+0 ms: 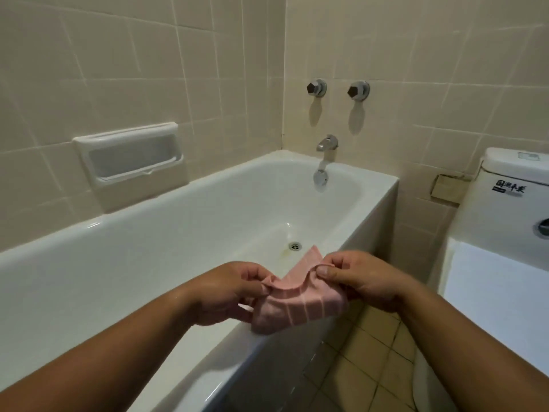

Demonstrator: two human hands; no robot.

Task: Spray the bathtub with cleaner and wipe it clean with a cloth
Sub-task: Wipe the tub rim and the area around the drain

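Cloth [298,304], pink with pale stripes, is stretched between both hands above the near rim of the bathtub [89,263]. The left hand [228,292] pinches the cloth's left edge, its thumb and fingers curled tight on a bunched fold. The right hand [359,281] pinches the upper right edge between thumb and forefinger, the other fingers curled behind the fabric. One corner of the cloth stands up in a point between the hands, and the rest sags down toward the tub's rim; whether it touches the rim cannot be told.

The white bathtub runs from the lower left toward the far corner of the room. Its drain [295,246] sits in the floor of the tub just beyond the cloth, with a yellowish stain near it. A spout [326,143] juts from the end wall above the tub, an overflow plate [320,177] lies below it on the tub's inner wall, and two taps [316,88] are set higher on the tiles. A recessed soap holder [130,157] is fixed in the long tiled wall on the left. On the right stands a toilet cistern [511,200], beside the tub's end. The floor [365,361] is laid with tan tiles.
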